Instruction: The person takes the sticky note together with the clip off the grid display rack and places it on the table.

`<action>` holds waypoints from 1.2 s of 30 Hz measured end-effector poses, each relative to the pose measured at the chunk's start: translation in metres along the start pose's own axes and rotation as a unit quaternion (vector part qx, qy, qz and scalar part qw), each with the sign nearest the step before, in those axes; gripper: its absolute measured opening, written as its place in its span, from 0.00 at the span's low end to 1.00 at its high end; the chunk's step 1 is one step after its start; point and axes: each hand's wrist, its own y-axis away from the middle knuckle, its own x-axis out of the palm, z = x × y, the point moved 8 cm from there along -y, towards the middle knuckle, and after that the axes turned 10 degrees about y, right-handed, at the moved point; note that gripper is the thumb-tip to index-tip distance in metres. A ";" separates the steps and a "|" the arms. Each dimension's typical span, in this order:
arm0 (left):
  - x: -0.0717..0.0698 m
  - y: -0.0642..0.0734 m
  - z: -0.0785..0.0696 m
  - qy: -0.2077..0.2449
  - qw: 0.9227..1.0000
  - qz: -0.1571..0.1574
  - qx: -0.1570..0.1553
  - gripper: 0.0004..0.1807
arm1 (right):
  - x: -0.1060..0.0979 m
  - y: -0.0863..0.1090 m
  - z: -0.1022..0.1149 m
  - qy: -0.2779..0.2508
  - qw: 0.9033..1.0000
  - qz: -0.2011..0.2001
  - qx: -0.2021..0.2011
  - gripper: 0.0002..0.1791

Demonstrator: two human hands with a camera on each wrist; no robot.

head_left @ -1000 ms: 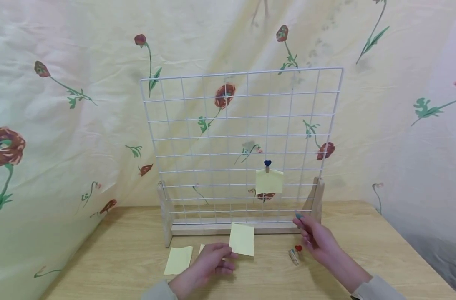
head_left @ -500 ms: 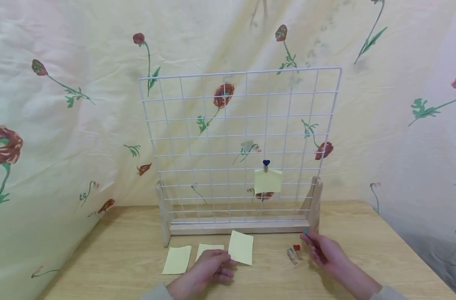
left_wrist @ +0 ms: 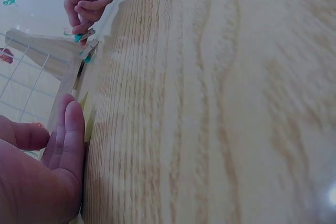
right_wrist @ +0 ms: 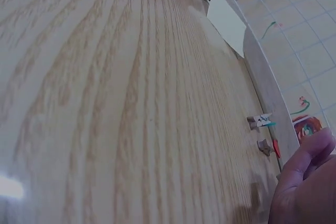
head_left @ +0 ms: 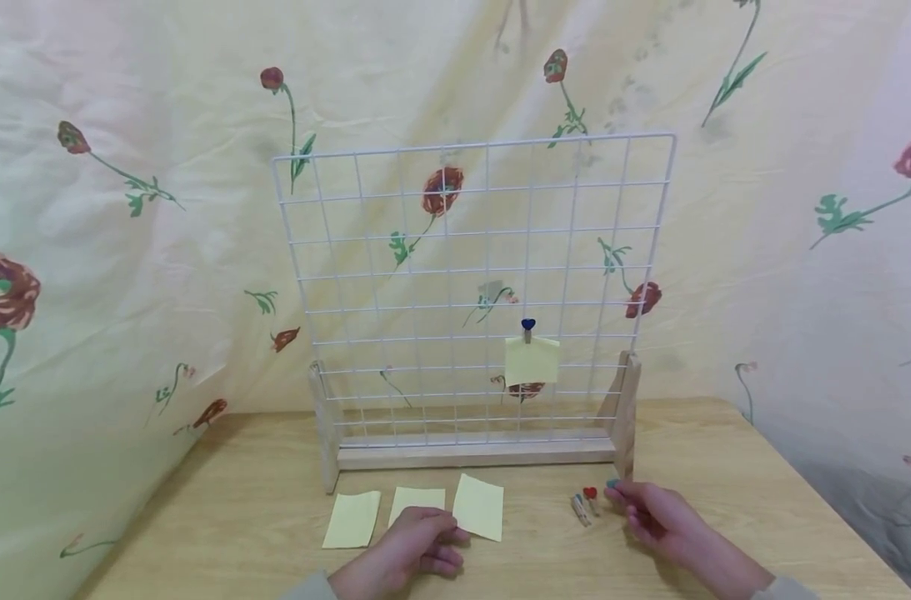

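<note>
In the head view my left hand (head_left: 417,542) pinches the lower left corner of a yellow sticky note (head_left: 479,507), which is slightly tilted above the table. The same note (right_wrist: 227,20) shows in the right wrist view, its corner between the fingers. Between thumb and index finger, my right hand (head_left: 668,518) holds a small clothespin with a teal heart (head_left: 613,483) low over the table; most of its body is hidden. Just left of that hand lie a red-heart clothespin (head_left: 590,496) and another small clothespin (head_left: 580,510).
Behind the hands stands a white wire grid (head_left: 447,275) on a wooden stand (head_left: 478,454). A blue-heart clothespin (head_left: 528,325) fixes a yellow note (head_left: 532,362) to its wires. Two more notes lie on the wooden table, one at far left (head_left: 352,520), one partly behind the left hand (head_left: 417,498).
My right hand, pinching the teal-heart clothespin, has moved down and right, away from the grid. My left hand has lowered its sticky note toward the table, uncovering more of the middle note.
</note>
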 end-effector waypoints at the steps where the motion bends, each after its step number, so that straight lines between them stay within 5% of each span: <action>1: 0.000 0.000 0.000 -0.001 1.000 0.002 0.001 0.14 | -0.001 0.000 0.000 0.000 1.000 0.002 -0.001 0.09; 10: -0.001 0.003 -0.006 -0.066 0.998 0.000 0.019 0.12 | -0.010 -0.002 -0.005 0.004 1.000 -0.021 0.010 0.09; 21: -0.004 0.011 -0.028 -0.173 0.982 -0.005 0.080 0.13 | -0.013 -0.002 -0.009 0.005 0.998 -0.054 0.019 0.09; 28: -0.002 0.012 -0.038 -0.190 0.974 0.005 0.127 0.13 | -0.013 0.000 -0.009 0.008 0.998 -0.067 0.011 0.10; 36: 0.000 0.017 -0.042 -0.186 0.972 0.009 0.140 0.11 | -0.013 0.001 -0.010 -0.003 0.997 -0.075 0.011 0.11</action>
